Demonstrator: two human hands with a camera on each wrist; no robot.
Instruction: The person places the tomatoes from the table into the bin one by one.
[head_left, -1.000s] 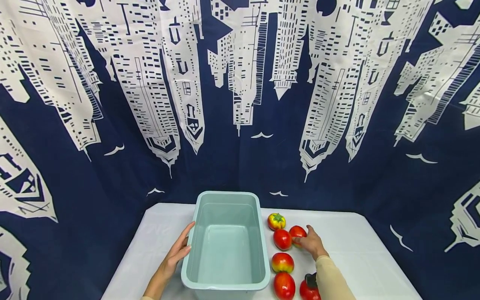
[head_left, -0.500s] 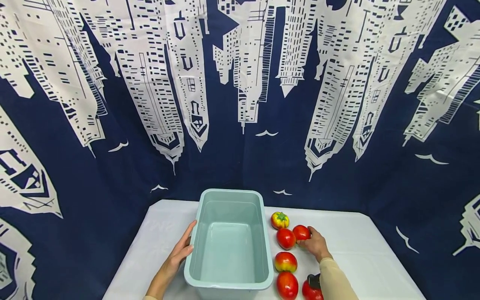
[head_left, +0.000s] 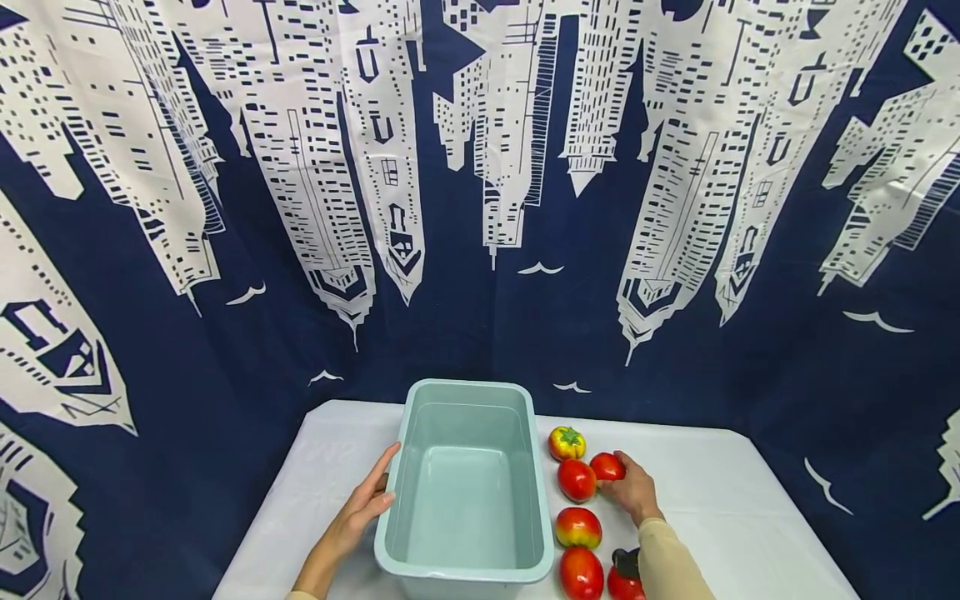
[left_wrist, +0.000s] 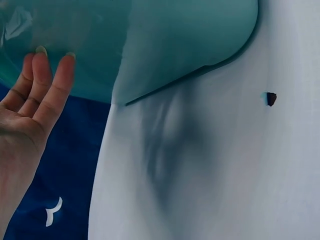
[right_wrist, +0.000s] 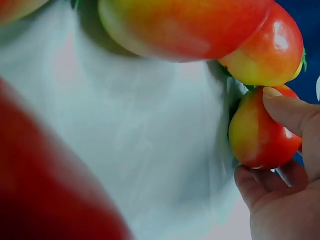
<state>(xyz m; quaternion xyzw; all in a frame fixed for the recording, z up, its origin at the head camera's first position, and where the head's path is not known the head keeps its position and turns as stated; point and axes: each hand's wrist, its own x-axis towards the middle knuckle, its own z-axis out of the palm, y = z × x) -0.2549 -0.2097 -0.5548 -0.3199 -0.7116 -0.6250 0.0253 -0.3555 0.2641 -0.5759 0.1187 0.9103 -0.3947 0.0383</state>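
My right hand (head_left: pixel 632 490) holds a red tomato (head_left: pixel 607 467) at the back right of the table. In the right wrist view its thumb lies on top of this red and yellow tomato (right_wrist: pixel 260 132), with the fingers curled beneath. Another tomato (head_left: pixel 577 481) sits just left of the held one. My left hand (head_left: pixel 357 512) touches the left side of a pale green plastic bin (head_left: pixel 547 533). In the left wrist view, the fingers (left_wrist: pixel 60 90) lie fairly straight against the bin's wall. Nothing lies inside the bin.
A yellow-red tomato with a green calyx (head_left: pixel 567 443) stands farthest back. Nearer me are a red-yellow tomato (head_left: pixel 578 527), a red one (head_left: pixel 581 573) and another (head_left: pixel 624 586) partly behind the black wrist camera (head_left: pixel 626 563). A patterned navy curtain (head_left: pixel 480 333) hangs behind the white table (head_left: pixel 712 500).
My right hand has gone from reaching over the tomato with fingers spread to gripping it from its right side. The left hand stays at the bin. The head view has shifted slightly.
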